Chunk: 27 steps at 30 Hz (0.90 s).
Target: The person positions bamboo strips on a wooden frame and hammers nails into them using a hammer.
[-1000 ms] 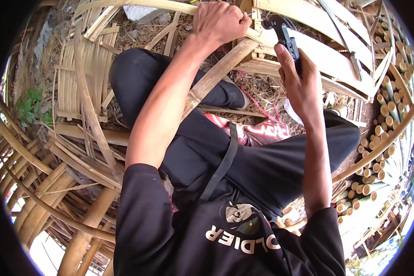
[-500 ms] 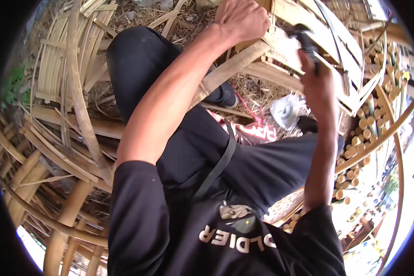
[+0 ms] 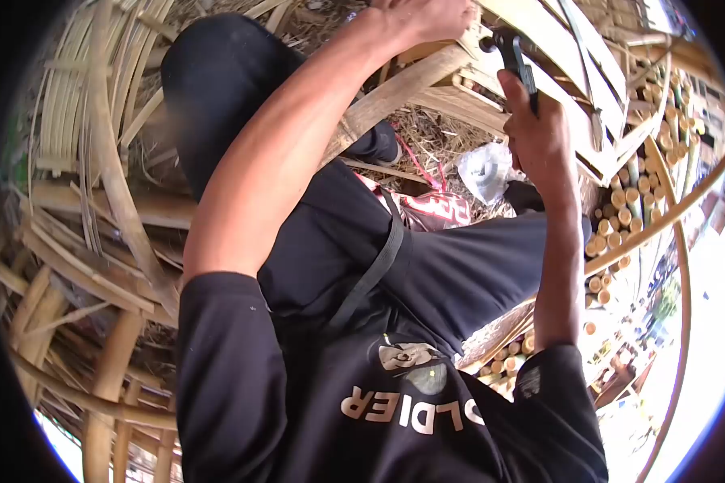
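My right hand (image 3: 538,133) is wrapped round the handle of a black hammer (image 3: 514,58), whose head is beside the bamboo slat panel (image 3: 540,24). At the top edge of the view, my left hand (image 3: 431,18) has its fingers closed at the corner of the panel; part of it is cut off, and what it pinches is too small to name. Below it a bamboo strip (image 3: 403,92) slants from the panel corner down past my left forearm. A long blade-like tool (image 3: 592,105) lies across the slats on the right.
Cut bamboo poles (image 3: 620,217) are stacked at the right. A woven slat piece (image 3: 64,113) and loose strips (image 3: 117,169) lie at the left, above a bamboo frame (image 3: 109,386). A clear plastic bag (image 3: 487,171) and a red-and-white bag (image 3: 435,211) lie near my legs.
The view has shifted, so my left hand now sits higher, partly beyond the edge. The hammer swung away from my left hand and has come back close to it.
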Motion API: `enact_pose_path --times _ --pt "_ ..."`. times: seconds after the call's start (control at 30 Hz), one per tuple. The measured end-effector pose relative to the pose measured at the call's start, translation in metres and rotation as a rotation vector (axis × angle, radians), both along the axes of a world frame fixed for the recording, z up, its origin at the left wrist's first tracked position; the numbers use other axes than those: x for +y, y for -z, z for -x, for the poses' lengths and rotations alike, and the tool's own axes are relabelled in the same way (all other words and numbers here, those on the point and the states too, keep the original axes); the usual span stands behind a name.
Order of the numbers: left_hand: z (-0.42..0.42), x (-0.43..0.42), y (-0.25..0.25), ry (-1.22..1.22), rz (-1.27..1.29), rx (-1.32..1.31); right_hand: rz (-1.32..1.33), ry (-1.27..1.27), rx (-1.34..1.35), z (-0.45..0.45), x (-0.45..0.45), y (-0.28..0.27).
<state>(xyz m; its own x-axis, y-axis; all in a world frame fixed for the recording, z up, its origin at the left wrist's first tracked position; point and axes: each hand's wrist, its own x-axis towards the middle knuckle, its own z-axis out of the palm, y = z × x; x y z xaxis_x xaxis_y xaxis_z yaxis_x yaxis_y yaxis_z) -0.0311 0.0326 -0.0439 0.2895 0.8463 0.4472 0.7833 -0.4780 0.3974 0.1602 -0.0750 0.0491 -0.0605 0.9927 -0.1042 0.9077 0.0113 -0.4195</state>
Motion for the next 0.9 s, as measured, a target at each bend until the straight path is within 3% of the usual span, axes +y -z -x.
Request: enact_pose_path --times 0.07,0.1,0.13,0.2,0.23,0.27,0.33,0.37,0.43,0.47,0.5,0.63,0.67,0.73,0.77,0.83,0.87,0.9 --pt "0.003 0.013 0.002 -0.001 -0.025 0.022 -0.026 0.112 0.325 0.010 0.007 -0.025" --pt "0.004 0.012 0.004 -0.007 -0.015 0.017 -0.022 0.395 0.546 0.028 0.000 -0.044" --pt "0.002 0.005 0.004 0.003 0.016 0.011 -0.188 0.335 0.790 0.028 -0.002 -0.039" --pt "0.004 0.002 -0.001 -0.015 -0.082 -0.024 -0.205 0.078 0.358 0.021 -0.002 0.011" --pt "0.006 0.004 -0.001 -0.018 -0.091 -0.016 -0.101 -0.024 0.020 0.015 0.001 0.010" --pt "0.002 0.007 0.001 0.010 -0.030 0.005 0.042 0.038 -0.059 0.006 0.001 0.005" --pt "0.004 0.007 0.000 0.013 0.099 0.047 0.068 0.027 -0.079 -0.005 0.011 0.006" --pt "0.002 0.004 0.007 0.019 0.124 0.044 -0.246 -0.018 0.179 -0.024 0.017 0.044" --pt "-0.004 0.007 0.015 0.001 -0.173 -0.068 -0.087 0.129 0.142 -0.006 0.009 0.026" --pt "0.001 0.008 0.003 0.014 0.009 0.034 -0.006 0.200 0.118 0.003 0.005 0.017" --pt "-0.002 0.003 -0.002 0.032 0.003 0.031 0.210 0.313 0.154 0.004 0.004 0.011" --pt "0.000 -0.002 0.010 0.039 0.051 0.033 -0.357 0.394 0.881 0.028 -0.011 -0.008" --pt "0.000 -0.002 0.005 0.037 0.062 0.010 -0.302 0.252 0.375 0.010 -0.011 0.019" --pt "0.001 0.007 0.002 -0.005 -0.045 0.034 -0.267 -0.279 -0.310 -0.001 0.004 0.017" --pt "-0.003 0.012 0.006 0.000 -0.054 0.026 -0.053 -0.035 -0.138 -0.004 0.006 0.002" --pt "0.006 0.008 0.002 0.036 0.062 0.089 -0.155 0.253 0.231 0.011 0.002 -0.017" --pt "0.000 -0.001 0.000 0.052 0.214 0.088 -0.254 0.231 0.154 0.005 -0.002 -0.003" --pt "-0.003 -0.004 0.003 0.014 -0.066 -0.038 -0.371 0.133 0.183 0.010 -0.004 0.014"
